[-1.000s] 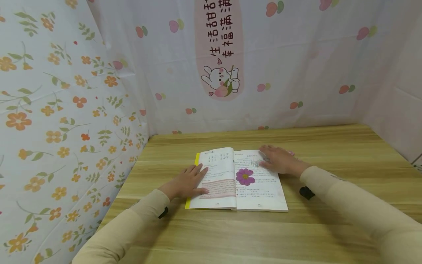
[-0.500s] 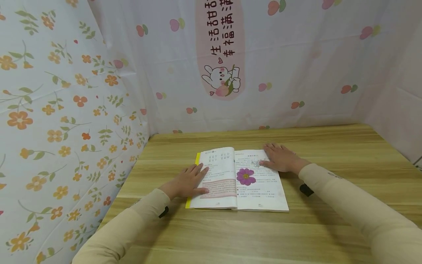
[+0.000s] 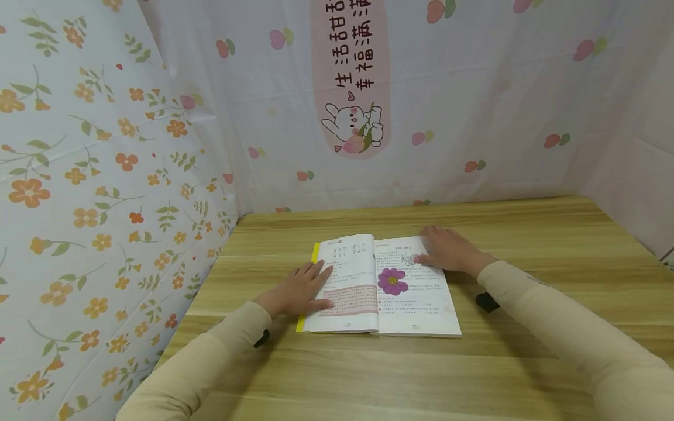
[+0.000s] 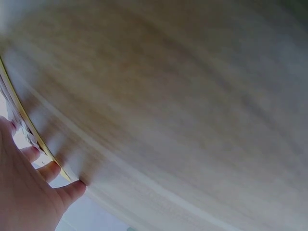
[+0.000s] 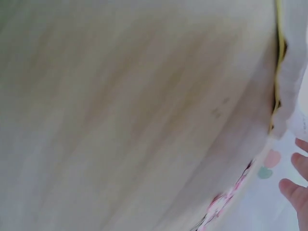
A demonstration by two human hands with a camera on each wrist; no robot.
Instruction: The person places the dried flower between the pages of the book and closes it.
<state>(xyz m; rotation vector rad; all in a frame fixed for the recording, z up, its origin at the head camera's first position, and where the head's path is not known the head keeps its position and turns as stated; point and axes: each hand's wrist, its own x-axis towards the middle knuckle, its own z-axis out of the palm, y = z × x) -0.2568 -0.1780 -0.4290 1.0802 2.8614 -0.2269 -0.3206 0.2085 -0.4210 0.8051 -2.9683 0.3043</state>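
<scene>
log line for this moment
left hand: on left page; right hand: at corner of right page; open book: on wooden table; purple flower: on right page

Print point(image 3: 350, 301) in the book point(image 3: 437, 323) is too small to read. The left hand point(image 3: 301, 291) hides part of the left page point(image 3: 326, 325), the right hand point(image 3: 451, 251) the far right corner. Both sleeves point(image 3: 568, 333) are cut off. In the right wrist view, a pink thing point(image 5: 223, 202), perhaps petals, is blurred and cut off
</scene>
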